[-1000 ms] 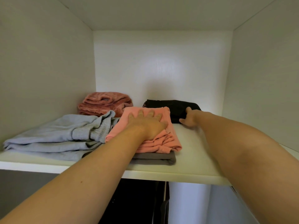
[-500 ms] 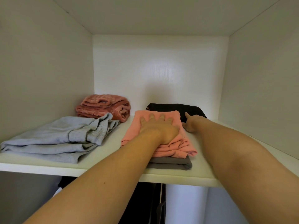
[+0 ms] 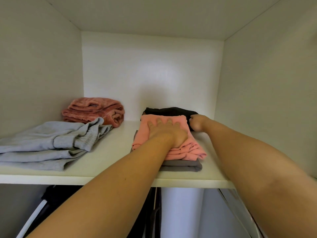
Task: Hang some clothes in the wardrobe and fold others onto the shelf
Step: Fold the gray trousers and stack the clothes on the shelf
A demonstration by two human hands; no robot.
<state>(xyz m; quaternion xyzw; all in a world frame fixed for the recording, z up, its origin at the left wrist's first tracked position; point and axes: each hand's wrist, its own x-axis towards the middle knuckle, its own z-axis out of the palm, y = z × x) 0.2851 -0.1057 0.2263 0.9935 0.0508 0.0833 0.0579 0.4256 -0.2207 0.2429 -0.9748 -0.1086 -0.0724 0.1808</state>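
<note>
Two hands are up on the shelf (image 3: 116, 148), and half of what matters is covered. Your left hand (image 3: 164, 133) lies flat, fingers straight and spread, pressing down on the folded pink garment (image 3: 188, 149). Your palm and forearm hide its middle and near-left corner.

Under that, a folded grey piece (image 3: 181, 166) shows only as a thin edge at the front, just right of your left wrist. Your right hand (image 3: 197, 123) sits just right of the pink stack, fingers curled in against the black garment (image 3: 168, 111). The fingertips are out of sight, so I can't tell whether you're pinching the cloth or only touching it.

That black piece is mostly hidden behind the pink one and your right hand, showing only as a strip beyond your left fingertips.

Well off to the left of your left hand, a pale blue-grey garment (image 3: 48, 143) lies loosely folded, cut off by the frame edge. Beyond it, a fuzzy rust-pink pile (image 3: 96, 109) rests near the back wall.

Below the shelf, beside your left forearm, dark clothes (image 3: 56, 194) hang. They're too shadowed to make out, and your arms block most of them.
</note>
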